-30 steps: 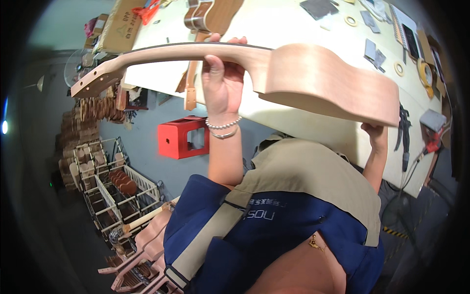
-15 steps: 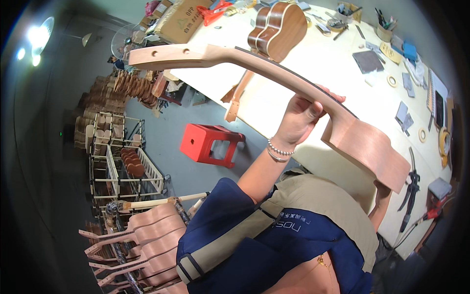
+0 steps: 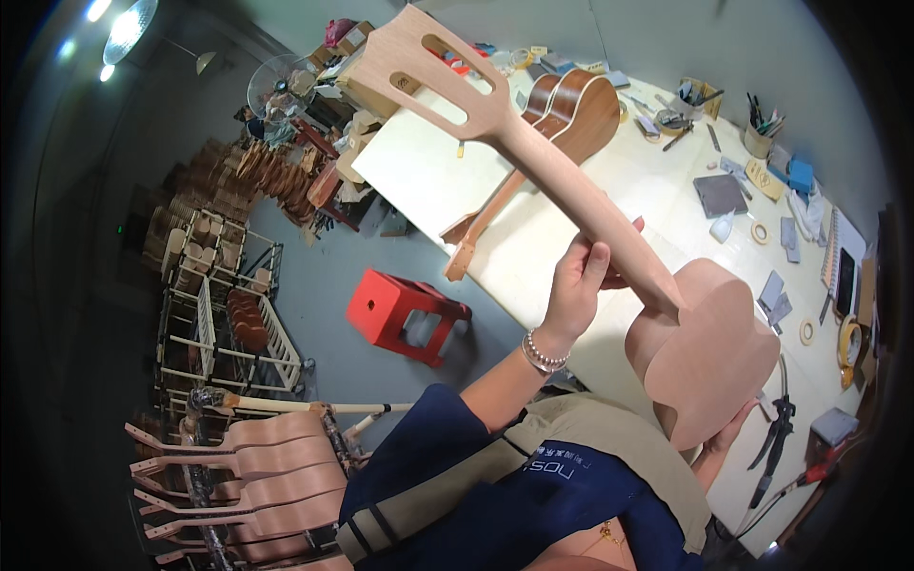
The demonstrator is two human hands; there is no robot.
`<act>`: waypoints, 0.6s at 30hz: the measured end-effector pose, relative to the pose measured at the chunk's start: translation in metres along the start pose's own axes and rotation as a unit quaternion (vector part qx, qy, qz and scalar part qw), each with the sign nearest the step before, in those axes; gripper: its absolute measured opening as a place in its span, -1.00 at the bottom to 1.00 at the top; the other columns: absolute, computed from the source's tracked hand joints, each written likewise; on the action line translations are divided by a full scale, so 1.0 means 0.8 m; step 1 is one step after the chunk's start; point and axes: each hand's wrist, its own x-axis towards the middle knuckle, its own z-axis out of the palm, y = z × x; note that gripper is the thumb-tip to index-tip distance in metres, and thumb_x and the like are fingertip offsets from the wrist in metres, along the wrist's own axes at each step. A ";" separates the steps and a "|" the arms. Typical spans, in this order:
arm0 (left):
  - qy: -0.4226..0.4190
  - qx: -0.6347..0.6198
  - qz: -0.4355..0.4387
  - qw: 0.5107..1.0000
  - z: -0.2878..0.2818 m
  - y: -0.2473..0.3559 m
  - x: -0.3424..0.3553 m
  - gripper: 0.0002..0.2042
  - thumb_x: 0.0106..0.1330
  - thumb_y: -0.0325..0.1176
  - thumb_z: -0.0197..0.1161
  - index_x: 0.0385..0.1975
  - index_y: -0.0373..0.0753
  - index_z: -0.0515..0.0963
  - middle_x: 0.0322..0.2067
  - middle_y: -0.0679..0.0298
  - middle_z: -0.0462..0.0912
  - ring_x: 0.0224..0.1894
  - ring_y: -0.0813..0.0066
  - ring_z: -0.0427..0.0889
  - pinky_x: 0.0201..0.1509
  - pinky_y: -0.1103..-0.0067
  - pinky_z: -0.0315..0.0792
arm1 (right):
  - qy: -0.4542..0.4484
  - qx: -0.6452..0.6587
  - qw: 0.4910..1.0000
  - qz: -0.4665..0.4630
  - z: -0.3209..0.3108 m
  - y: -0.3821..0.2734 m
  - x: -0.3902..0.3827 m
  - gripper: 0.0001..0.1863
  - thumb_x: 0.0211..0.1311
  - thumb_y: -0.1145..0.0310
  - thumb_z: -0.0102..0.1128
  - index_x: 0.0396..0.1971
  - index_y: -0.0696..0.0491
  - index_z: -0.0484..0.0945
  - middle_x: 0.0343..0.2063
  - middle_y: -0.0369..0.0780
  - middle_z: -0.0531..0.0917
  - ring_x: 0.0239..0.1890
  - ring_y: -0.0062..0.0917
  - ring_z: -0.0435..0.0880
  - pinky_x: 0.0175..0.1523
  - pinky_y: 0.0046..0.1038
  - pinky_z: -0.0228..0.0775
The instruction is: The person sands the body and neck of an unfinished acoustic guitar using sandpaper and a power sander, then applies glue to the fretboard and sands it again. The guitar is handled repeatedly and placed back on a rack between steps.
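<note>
An unfinished pale wooden ukulele or small guitar (image 3: 700, 352) is held up diagonally, its slotted headstock toward the upper left and the flat back of its body toward me. My left hand (image 3: 581, 285), with a beaded bracelet and a bangle at the wrist, is closed on the neck near the heel. My right hand (image 3: 724, 428) holds the lower end of the body, its fingers partly hidden behind it. Behind the held instrument, a darker finished instrument (image 3: 590, 119) with pale binding lies on the white worktable (image 3: 400, 167).
A red plastic stool (image 3: 381, 319) stands below the table's edge. Racks of pale instruments (image 3: 286, 447) are at lower left, stacked wooden parts (image 3: 257, 171) and a fan (image 3: 276, 86) farther back. Tape rolls (image 3: 847, 338), pen holders (image 3: 757, 141) and an air gun (image 3: 776, 428) lie about the table.
The held instrument has turned from side-on and level to tilted, headstock raised and slots and back facing me. My left hand has moved right and down in view, still gripping the neck.
</note>
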 end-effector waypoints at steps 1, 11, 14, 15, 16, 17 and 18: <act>-0.004 0.000 0.004 1.000 0.001 0.001 -0.002 -0.35 0.40 0.04 -0.23 0.33 -0.23 -0.16 0.13 -0.10 0.35 0.04 0.32 0.54 -0.04 0.50 0.55 | 0.007 0.002 1.000 -0.002 0.012 -0.001 -0.002 -0.45 0.35 -0.02 -0.16 0.09 0.13 0.37 -0.09 -0.23 0.54 -0.17 -0.44 0.56 0.03 -0.39 0.39; 0.003 -0.031 0.029 0.999 0.003 0.010 -0.005 -0.48 0.43 -0.04 -0.23 0.12 -0.42 0.18 0.07 0.07 0.44 -0.05 0.32 0.58 0.02 0.44 0.51 | 0.010 0.000 0.999 0.034 0.053 0.011 -0.013 -0.46 0.39 0.00 -0.25 0.04 0.15 0.42 -0.12 -0.19 0.57 -0.23 -0.44 0.60 -0.15 -0.50 0.49; 0.014 -0.030 0.067 0.997 0.004 0.004 0.000 -0.42 0.39 -0.02 -0.12 0.23 -0.33 0.07 -0.08 0.14 0.50 -0.05 0.29 0.58 0.05 0.40 0.49 | -0.006 -0.016 0.999 0.046 0.049 0.021 -0.013 -0.46 0.39 0.00 -0.25 0.04 0.15 0.42 -0.12 -0.19 0.58 -0.23 -0.44 0.60 -0.15 -0.49 0.48; 0.014 -0.043 0.071 0.996 0.003 0.005 0.001 -0.39 0.37 0.00 -0.08 0.27 -0.26 0.01 -0.14 0.15 0.51 -0.06 0.28 0.59 0.04 0.37 0.49 | -0.011 -0.020 0.999 0.048 0.046 0.023 -0.011 -0.46 0.39 0.00 -0.25 0.04 0.15 0.42 -0.12 -0.19 0.58 -0.23 -0.44 0.59 -0.14 -0.49 0.48; 0.016 -0.051 0.077 0.996 0.000 0.011 0.002 -0.35 0.34 0.02 -0.04 0.31 -0.19 -0.04 -0.20 0.15 0.52 -0.07 0.27 0.59 0.04 0.35 0.49 | -0.016 -0.032 0.997 0.064 0.047 0.029 -0.011 -0.46 0.39 0.00 -0.25 0.04 0.15 0.42 -0.12 -0.19 0.58 -0.22 -0.44 0.59 -0.14 -0.49 0.48; 0.014 -0.068 0.077 0.995 -0.002 0.016 0.002 -0.35 0.33 0.00 0.00 0.31 -0.18 -0.02 -0.22 0.17 0.51 -0.08 0.27 0.60 0.03 0.35 0.50 | -0.023 -0.043 0.996 0.076 0.047 0.033 -0.010 -0.46 0.39 -0.01 -0.25 0.04 0.15 0.43 -0.12 -0.19 0.58 -0.22 -0.44 0.59 -0.14 -0.49 0.47; 0.013 -0.085 0.078 0.993 -0.005 0.020 0.002 -0.35 0.32 -0.02 0.04 0.30 -0.17 -0.01 -0.25 0.19 0.51 -0.09 0.26 0.60 0.01 0.35 0.51 | -0.029 -0.056 0.994 0.087 0.047 0.039 -0.010 -0.46 0.39 -0.01 -0.25 0.03 0.15 0.43 -0.12 -0.19 0.58 -0.22 -0.44 0.59 -0.14 -0.48 0.47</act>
